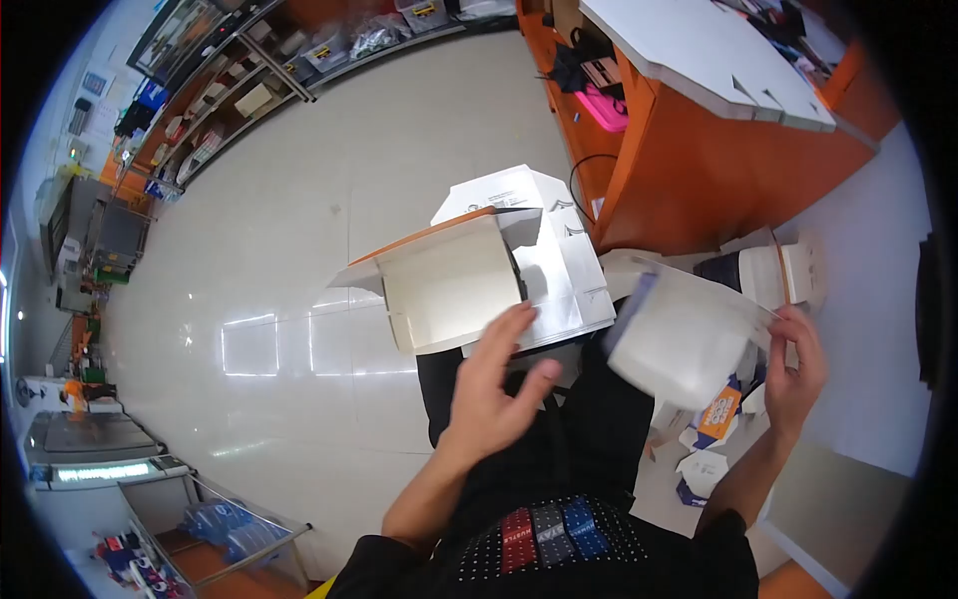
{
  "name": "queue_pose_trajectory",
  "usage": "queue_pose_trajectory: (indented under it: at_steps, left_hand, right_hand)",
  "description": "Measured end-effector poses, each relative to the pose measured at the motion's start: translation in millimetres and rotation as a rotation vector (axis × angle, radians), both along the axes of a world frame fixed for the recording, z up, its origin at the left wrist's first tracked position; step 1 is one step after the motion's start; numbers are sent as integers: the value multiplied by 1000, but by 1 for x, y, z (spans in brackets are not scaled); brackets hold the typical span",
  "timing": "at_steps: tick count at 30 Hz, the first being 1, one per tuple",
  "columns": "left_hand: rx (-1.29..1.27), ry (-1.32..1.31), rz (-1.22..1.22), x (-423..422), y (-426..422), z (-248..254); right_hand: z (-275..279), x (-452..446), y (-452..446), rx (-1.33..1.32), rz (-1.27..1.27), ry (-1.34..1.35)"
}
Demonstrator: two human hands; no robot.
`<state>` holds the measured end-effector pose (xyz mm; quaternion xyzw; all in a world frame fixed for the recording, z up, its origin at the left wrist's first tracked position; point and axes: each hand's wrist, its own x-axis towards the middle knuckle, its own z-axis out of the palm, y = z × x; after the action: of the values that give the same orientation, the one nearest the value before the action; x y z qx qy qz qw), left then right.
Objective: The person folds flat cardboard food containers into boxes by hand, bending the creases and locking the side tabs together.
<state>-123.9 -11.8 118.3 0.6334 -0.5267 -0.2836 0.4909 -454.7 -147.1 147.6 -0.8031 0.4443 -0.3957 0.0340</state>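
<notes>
My left hand [496, 384] is spread, thumb apart from the fingers, with its fingertips at the near right corner of an open cardboard box [454, 285]. Whether they touch it I cannot tell. The box has a pale inside, an orange-brown edge and raised flaps. It rests on a stack of flat white cardboard sheets [574, 270] over my lap. On the other side, my right hand [795, 371] pinches the edge of a white folded cardboard box [684, 334], tilted and blurred by motion.
Small orange and blue boxes [717, 411] lie on the floor by my right leg, with more cartons [773, 275] against the wall. An orange-brown desk [728, 160] stands ahead right. Shelves [244, 90] line the far left. A metal-framed rack [239, 539] is at lower left.
</notes>
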Motion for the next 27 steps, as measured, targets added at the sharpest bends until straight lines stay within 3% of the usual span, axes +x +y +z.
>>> queue_pose_trajectory:
  at_steps: [2,7,11,14,18,24,27]
  left_hand:
    - [62,80,-56,-7,1,11]
    - [137,52,236,25,6,14]
    - [47,-281,507,78,6,-5]
    - [55,-389,583,113,1,-14]
    - [142,-492,605,137,1,-30]
    - [153,-447,678,140,3,-46]
    - [106,-453,740,138,8,-42]
  right_hand:
    - [40,52,2,-51,179,-27]
    - [73,171,-16,-146,540,-69]
    - [75,247,-29,-129,707,40]
    - [74,279,-19,-479,685,-60]
    - [38,264,-4,-259,658,-337]
    - [-65,239,23,531,406,-632]
    - [-83,239,35,803,469,-543]
